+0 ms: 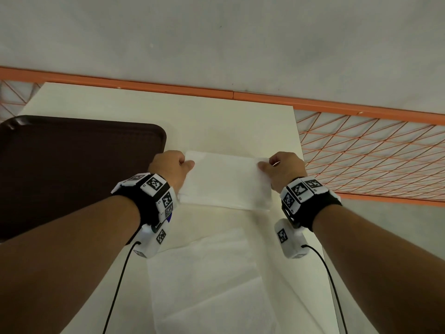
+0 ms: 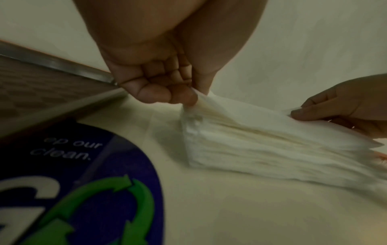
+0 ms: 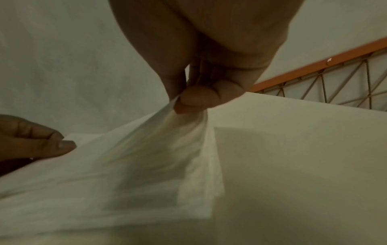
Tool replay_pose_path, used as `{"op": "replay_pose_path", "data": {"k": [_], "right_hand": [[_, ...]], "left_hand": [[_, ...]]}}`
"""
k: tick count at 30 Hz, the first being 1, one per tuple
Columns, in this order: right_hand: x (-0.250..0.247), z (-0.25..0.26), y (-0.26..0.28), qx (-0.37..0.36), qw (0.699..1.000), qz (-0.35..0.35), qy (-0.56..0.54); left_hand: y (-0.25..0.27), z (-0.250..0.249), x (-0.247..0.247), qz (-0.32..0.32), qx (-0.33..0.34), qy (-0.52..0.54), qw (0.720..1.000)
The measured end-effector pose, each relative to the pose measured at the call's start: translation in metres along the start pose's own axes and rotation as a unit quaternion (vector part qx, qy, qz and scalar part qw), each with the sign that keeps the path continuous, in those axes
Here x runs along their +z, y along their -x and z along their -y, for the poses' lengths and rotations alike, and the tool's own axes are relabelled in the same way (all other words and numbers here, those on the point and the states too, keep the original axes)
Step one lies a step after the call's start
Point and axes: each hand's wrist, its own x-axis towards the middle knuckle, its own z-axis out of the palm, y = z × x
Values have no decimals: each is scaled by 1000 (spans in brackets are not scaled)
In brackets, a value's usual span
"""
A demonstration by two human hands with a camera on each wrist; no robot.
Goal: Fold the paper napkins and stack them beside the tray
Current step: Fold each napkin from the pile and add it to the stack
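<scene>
A white folded napkin lies on top of a stack of folded napkins just right of the dark brown tray. My left hand pinches the napkin's far left corner between thumb and forefinger. My right hand pinches the far right corner and lifts it slightly. Both held corners rise off the stack while the near edge rests on it. Unfolded napkins lie spread on the table nearer to me, between my forearms.
The cream table ends at its right edge near my right hand; an orange wire mesh rack stands beyond it. A grey wall is behind. A dark blue round sticker with green arrows is on the table beside the tray.
</scene>
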Motion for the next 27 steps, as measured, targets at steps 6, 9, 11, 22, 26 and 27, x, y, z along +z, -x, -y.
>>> {"op": "replay_pose_path", "data": {"k": [6,9,11,22,26,27], "right_hand": [[10,-8,-2,6,1000,-4,22],[9,-11,0,27,1000,-5,14],[5,-12,7,24,999,-20,19],[9,-38,141,-165,959,144,178],[23,-66,187,-258,899,223,276],[26,-69,193,-269,892,219,289]], "left_hand": [[-5,2,5,-9,-11,-29,999],[-2,4,4,-20,-29,-19,999],[4,2,0,-29,-42,-12,999],[110,15,-20,60,84,-52,993],[169,31,-4,142,132,-91,977],[182,33,-1,157,143,-108,971]]}}
